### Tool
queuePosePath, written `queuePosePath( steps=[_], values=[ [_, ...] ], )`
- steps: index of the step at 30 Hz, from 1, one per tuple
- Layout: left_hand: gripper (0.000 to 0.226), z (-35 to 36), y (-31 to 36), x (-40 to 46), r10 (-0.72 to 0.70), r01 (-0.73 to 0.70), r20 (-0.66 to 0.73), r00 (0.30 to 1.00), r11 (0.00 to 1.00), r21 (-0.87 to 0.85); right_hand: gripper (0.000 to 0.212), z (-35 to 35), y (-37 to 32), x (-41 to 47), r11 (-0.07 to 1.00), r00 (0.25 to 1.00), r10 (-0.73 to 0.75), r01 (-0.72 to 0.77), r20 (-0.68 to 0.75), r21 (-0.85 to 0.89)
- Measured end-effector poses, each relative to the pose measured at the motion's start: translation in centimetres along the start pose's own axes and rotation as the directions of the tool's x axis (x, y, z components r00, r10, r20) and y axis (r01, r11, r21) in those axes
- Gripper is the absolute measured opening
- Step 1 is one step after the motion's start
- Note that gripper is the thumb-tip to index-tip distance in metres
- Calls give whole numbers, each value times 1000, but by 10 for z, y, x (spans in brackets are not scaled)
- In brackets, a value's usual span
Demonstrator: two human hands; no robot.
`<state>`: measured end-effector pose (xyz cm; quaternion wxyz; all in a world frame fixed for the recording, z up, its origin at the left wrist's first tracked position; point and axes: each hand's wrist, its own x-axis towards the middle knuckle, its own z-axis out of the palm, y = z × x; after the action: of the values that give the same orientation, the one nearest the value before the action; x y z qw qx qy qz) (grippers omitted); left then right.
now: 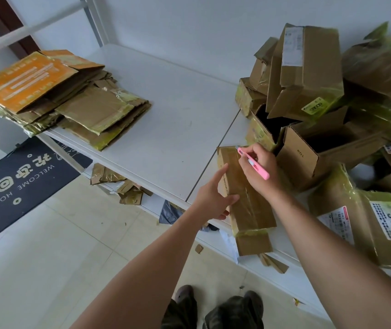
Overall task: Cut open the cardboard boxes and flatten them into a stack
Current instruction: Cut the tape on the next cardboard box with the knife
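A long narrow taped cardboard box (249,205) lies on the white table (170,129), its near end hanging over the front edge. My left hand (213,198) holds its left side, index finger stretched along the box. My right hand (258,169) grips a pink box cutter (254,163), whose tip sits at the box's far end on the tape seam. A stack of flattened boxes (71,100) with an orange sheet on top lies at the table's far left.
A heap of uncut boxes (320,96) fills the table's right side, with a labelled parcel (379,224) near the front edge. Cardboard scraps (118,184) lie on the lower shelf and floor. A dark doormat (18,181) is at the left.
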<state>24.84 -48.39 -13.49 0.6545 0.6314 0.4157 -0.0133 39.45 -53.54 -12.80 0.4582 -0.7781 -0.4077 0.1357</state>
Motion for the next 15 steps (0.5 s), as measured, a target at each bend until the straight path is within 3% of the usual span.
queuePosePath(
  steps=[15],
  values=[
    [74,3,5,-4,-20,23,-52,998,998,53,14,-16,-3,-20,998,997,8,-3,78,-57]
  ],
)
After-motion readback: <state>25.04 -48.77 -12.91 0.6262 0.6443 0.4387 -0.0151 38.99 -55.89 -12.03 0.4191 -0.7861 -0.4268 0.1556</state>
